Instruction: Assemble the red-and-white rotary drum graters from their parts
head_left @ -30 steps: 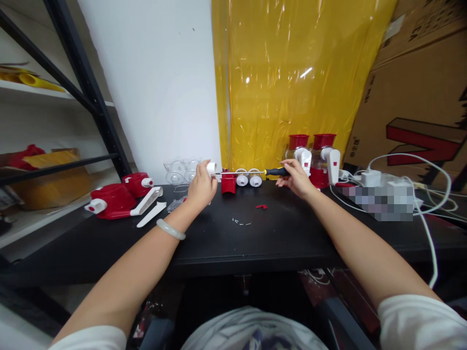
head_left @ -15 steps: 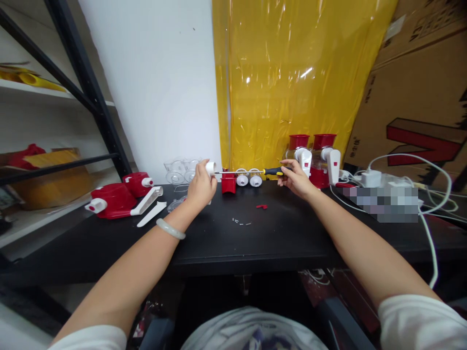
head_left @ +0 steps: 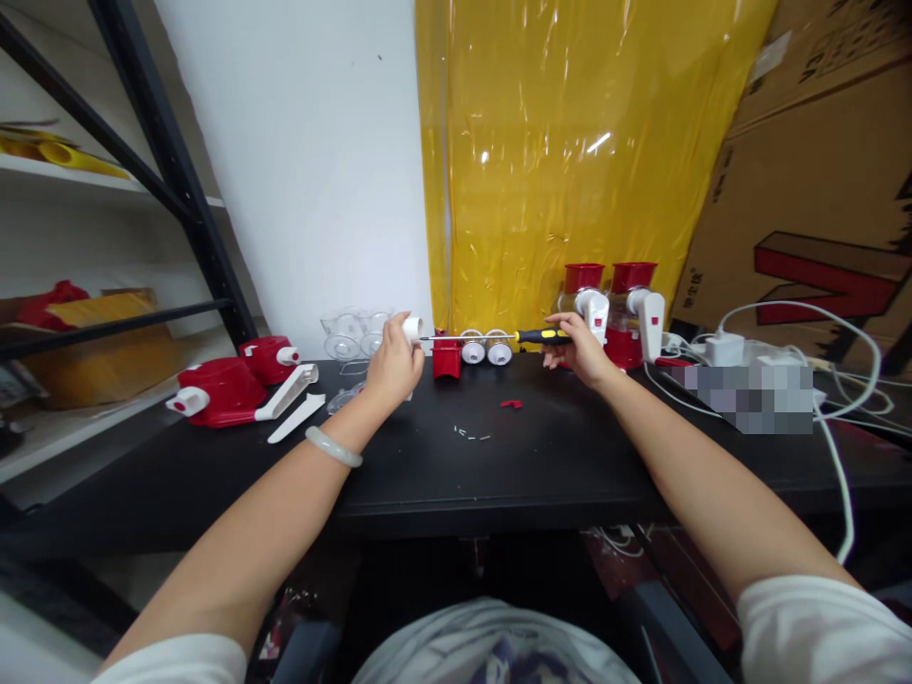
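My left hand (head_left: 394, 365) is closed round a small white round plastic part (head_left: 411, 329), held up above the black table (head_left: 427, 475). My right hand (head_left: 580, 349) grips the black and yellow handle of a screwdriver (head_left: 531, 335). The screwdriver lies level, and its thin shaft reaches left to the white part. A pale bangle (head_left: 333, 447) sits on my left wrist. Below the shaft stand a small red part (head_left: 446, 360) and two white round parts (head_left: 485, 349) on the table.
Red and white housings with white levers (head_left: 238, 390) lie at the left, clear plastic cups (head_left: 352, 334) behind my left hand. Two assembled red and white units (head_left: 618, 309) stand at the right, beside white cables and a charger (head_left: 727, 347). Small screws (head_left: 471, 435) and a red chip (head_left: 509, 404) lie mid-table.
My right hand has shifted its fingers on the screwdriver handle, as in turning it. My left hand and the white part have stayed in place.
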Motion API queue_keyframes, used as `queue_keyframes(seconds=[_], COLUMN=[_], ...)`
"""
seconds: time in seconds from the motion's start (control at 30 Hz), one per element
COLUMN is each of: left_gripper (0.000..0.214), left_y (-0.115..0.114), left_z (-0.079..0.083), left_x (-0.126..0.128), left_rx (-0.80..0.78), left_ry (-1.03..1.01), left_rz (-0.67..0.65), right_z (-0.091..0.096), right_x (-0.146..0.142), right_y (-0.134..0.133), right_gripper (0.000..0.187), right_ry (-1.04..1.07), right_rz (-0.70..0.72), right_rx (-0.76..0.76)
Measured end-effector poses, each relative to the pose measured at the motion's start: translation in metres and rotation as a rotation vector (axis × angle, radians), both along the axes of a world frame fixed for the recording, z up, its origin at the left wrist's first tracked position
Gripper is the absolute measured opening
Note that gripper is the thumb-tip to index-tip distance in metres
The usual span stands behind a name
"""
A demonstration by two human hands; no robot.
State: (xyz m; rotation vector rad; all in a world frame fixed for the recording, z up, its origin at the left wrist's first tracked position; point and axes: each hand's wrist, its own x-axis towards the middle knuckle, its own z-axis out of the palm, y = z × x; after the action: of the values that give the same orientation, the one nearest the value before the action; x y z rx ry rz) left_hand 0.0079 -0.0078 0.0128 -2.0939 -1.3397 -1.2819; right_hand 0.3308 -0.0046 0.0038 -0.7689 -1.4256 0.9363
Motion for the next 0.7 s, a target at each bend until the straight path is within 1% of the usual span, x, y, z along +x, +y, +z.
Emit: queue_keyframes(seconds=[0.07, 0.17, 0.3, 0.5, 0.7], left_gripper=[0.055, 0.054, 0.054, 0.054, 0.054], left_y=[-0.0002, -0.0008, -0.0012, 0.0000, 0.0005], left_z=[0.0002, 0.0002, 0.0003, -0.0002, -0.0014], left_x=[0.0000, 0.0006, 0.0013, 0.0007, 0.0005], left_rx=[0.000, -0.002, -0.008, -0.019, -0.034], left_ry=[0.001, 0.001, -0.010, -0.005, 0.008], left_rz=[-0.001, 0.002, -0.004, -0.014, 0.008], right_z=[-0.0009, -0.0013, -0.0006, -0.0008, -0.0002], right_x=[0.0010, 0.0008, -0.0004, -0.0009, -0.0038], right_y=[0.0014, 0.0007, -0.0019, -0.0028, -0.0051], right_gripper=[0.040, 0.044, 0.041, 0.040, 0.041], right_ry=[0.021, 0.019, 0.000, -0.002, -0.055], right_rz=[0.030, 0.004, -0.024, -0.067, -0.124], right_rx=[0.003, 0.014, 0.012, 0.059, 0.058])
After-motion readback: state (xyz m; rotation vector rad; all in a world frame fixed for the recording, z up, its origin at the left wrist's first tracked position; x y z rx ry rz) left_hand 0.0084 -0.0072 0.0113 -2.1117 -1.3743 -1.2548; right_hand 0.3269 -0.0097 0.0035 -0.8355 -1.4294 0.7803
